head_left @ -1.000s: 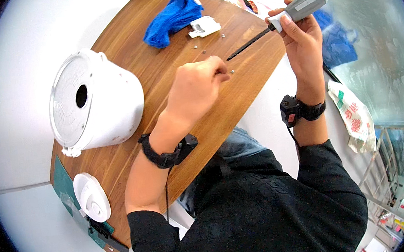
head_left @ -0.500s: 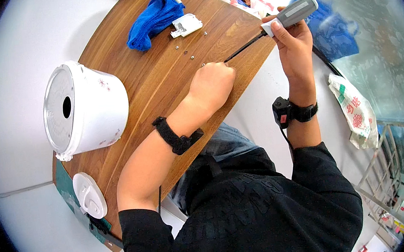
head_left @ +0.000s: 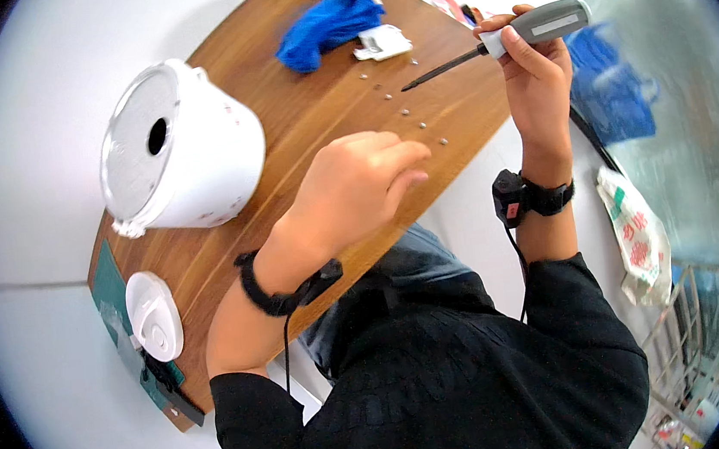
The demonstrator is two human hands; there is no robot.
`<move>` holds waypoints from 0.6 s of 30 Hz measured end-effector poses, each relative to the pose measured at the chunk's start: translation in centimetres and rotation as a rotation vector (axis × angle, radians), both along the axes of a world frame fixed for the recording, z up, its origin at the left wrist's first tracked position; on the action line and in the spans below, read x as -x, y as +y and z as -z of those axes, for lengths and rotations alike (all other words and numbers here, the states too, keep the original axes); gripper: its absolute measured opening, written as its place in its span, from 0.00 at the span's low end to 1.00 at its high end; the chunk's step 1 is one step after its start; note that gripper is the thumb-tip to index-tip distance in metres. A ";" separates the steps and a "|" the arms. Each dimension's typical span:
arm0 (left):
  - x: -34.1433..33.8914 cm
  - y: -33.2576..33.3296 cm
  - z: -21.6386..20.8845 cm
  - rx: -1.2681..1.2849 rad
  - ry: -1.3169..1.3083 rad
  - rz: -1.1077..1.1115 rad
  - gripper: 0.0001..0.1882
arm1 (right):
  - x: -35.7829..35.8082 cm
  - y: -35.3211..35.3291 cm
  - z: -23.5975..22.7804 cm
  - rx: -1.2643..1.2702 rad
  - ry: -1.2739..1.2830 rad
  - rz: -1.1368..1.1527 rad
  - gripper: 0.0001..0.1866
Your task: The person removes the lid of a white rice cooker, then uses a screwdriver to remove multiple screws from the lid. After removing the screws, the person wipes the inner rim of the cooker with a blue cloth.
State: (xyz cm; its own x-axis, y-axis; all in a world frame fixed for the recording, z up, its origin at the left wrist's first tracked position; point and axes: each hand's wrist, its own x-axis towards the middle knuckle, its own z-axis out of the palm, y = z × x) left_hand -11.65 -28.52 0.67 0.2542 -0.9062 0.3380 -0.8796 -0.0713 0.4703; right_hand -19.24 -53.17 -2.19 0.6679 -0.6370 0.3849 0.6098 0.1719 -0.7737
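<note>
Up on the right, the right hand (head_left: 537, 69) has the screwdriver (head_left: 556, 22), thumb and fingers closed round the pale collar by its grey handle, the dark shaft slanting down and leftward over the wooden table (head_left: 306, 117)! Across from it, the left hand (head_left: 355, 181) hangs a little blurred above the near side, thumb and forefinger parted, the other fingers tucked away, so what the palm is doing we cannot tell. Just beyond those fingertips, small metal pieces (head_left: 406, 112) lie scattered in a loose line, too tiny to make out fully, one of them right near the forefinger! Further back, a white plastic piece (head_left: 385, 43) sits just beside the crumpled blue cloth (head_left: 325, 29). Over on the left, there's the big white pot-shaped body (head_left: 219, 156) on the wood, its round end showing a dark hole! And lower down at that side, a round white part (head_left: 156, 309) rests by the table's edge, over the green mat (head_left: 106, 270), with a long black object (head_left: 172, 390) next to it
</note>
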 end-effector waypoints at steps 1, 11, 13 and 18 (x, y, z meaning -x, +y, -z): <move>0.0 1.7 -1.4 0.051 0.013 -0.007 0.10 | -0.8 0.8 -0.6 0.027 0.009 0.001 0.20; -2.3 19.9 -6.5 0.463 -0.099 -0.689 0.14 | -11.8 11.3 -6.3 0.375 0.255 -0.375 0.19; -3.9 22.7 -5.9 0.547 -0.043 -0.835 0.20 | -13.4 14.2 -7.3 0.379 0.261 -0.365 0.20; -6.7 25.8 -4.8 0.349 -0.016 -1.005 0.41 | -15.7 17.6 -7.8 0.536 0.349 -0.372 0.23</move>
State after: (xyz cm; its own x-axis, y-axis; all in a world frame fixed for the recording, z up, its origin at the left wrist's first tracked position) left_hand -4.94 -2.76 5.42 0.8251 -0.1353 0.5485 -0.4983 -0.6318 0.5937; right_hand -3.56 -35.62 5.57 0.9434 -0.1285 0.3057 0.2885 -0.1367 -0.9477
